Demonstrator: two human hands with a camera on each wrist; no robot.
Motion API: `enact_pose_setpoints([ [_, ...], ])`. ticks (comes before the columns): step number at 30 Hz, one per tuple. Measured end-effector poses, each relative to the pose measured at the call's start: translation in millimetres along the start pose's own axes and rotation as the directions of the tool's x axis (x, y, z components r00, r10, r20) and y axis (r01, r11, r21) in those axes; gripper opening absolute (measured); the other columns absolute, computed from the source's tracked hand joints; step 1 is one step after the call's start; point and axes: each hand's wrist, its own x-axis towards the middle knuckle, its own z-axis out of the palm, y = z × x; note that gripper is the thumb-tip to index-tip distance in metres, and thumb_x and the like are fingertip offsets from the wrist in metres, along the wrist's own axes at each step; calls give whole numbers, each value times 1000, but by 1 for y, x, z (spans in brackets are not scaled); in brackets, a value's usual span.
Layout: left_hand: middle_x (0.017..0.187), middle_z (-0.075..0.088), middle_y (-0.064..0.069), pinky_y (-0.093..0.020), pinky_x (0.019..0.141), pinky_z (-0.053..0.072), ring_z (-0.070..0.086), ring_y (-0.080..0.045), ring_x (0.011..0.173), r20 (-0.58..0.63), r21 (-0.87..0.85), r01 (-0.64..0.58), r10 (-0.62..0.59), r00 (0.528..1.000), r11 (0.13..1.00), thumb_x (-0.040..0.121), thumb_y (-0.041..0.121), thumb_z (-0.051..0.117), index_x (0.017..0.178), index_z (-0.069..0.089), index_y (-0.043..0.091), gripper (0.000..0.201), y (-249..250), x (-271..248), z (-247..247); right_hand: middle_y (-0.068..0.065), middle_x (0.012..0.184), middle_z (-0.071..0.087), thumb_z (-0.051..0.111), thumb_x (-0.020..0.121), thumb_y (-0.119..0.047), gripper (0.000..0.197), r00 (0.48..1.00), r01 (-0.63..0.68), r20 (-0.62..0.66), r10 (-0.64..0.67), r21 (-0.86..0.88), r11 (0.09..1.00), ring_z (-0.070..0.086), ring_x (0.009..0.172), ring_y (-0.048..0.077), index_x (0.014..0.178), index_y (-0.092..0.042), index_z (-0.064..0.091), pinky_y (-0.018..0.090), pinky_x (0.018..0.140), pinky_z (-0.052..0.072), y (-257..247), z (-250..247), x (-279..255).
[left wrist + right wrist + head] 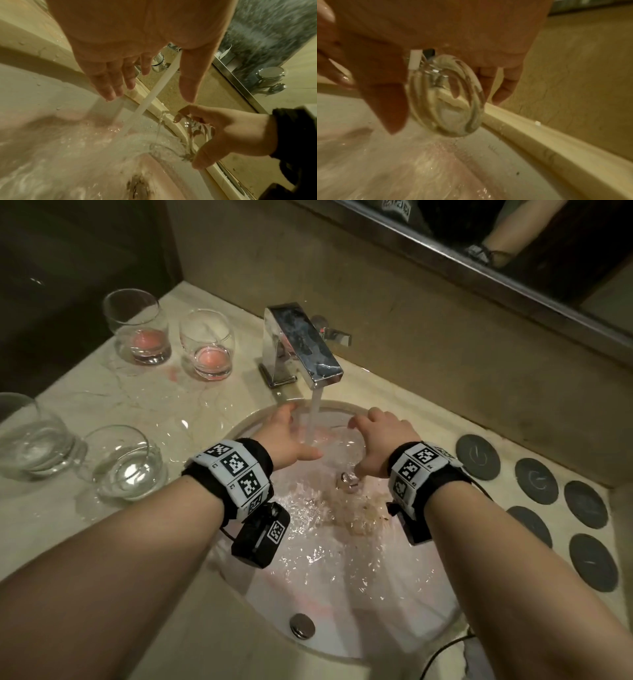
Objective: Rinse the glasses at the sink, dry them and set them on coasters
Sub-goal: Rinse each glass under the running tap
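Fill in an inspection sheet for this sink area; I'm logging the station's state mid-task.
Surface: marble counter, wet, with a pinkish smear near the back glasses.
Job's things: two glasses with pink residue; two glasses with clear water; one glass under the running tap; six dark coasters, bare.
Clutter: brownish debris in the sink.
Grippers: right hand grips the glass; left hand open beside the stream.
Cables: black cable at sink's edge.
Surroundings: mirror above.
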Motion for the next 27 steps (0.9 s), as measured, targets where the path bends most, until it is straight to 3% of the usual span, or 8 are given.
enact_pose_setpoints([
  [3,149,30,-8,-44,106,37,36,-25,133,-9,-4,11,-11,1000,1000,71,23,81,149,13,20,104,-2,-1,3,4,126,42,74,69,-39,79,998,-52,-43,49,-72,996,44,115,24,137,-26,35,40,93,38,4,-3,-3],
  [6,149,28,-9,-46,106,37,35,-26,133,-7,0,21,-21,1000,1000,67,25,84,149,10,23,111,-4,-2,3,2,124,45,79,68,-31,82,994,-92,-34,105,270,958,51,108,23,135,-23,34,36,90,44,4,0,-7],
  [8,149,28,-9,-43,107,36,35,-25,133,2,8,12,-12,1000,1000,67,25,84,149,9,24,111,-5,-4,2,1,119,46,82,68,-25,84,992,-103,-10,128,532,840,53,99,20,135,-19,32,30,81,44,-2,6,-9],
  [11,151,27,-8,-38,108,34,36,-24,133,-9,38,3,-3,1000,999,66,26,84,149,9,22,113,-7,-3,-2,0,120,49,82,70,-23,84,991,-95,2,132,703,705,55,102,19,135,-18,30,31,83,46,-15,16,-4],
  [13,150,30,-7,-33,106,35,38,-23,133,-22,70,7,-5,1000,998,64,27,85,150,10,20,114,-9,-2,-6,2,120,50,82,69,-21,83,993,-76,-7,121,744,664,55,101,20,134,-18,30,31,82,47,-24,21,3],
  [19,149,33,-5,-42,108,36,39,-24,132,-9,63,5,-4,1000,998,60,28,86,149,13,19,117,-10,2,-12,0,113,51,83,67,-15,85,995,-40,-26,99,793,607,54,102,17,133,-12,29,29,82,46,-35,26,14],
  [23,146,37,-4,-41,106,38,44,-24,127,3,74,-10,10,1000,997,57,30,87,149,15,22,117,-9,2,-12,0,115,52,84,65,-13,86,996,-45,-10,92,817,576,55,106,19,132,-13,30,36,91,50,-34,26,15],
  [27,142,40,-1,-38,104,39,44,-22,126,11,102,-7,6,1000,995,60,31,85,149,13,22,115,-8,3,-12,-3,112,51,83,68,-13,84,997,-50,4,82,820,570,53,102,15,133,-15,30,26,81,44,-33,25,11],
])
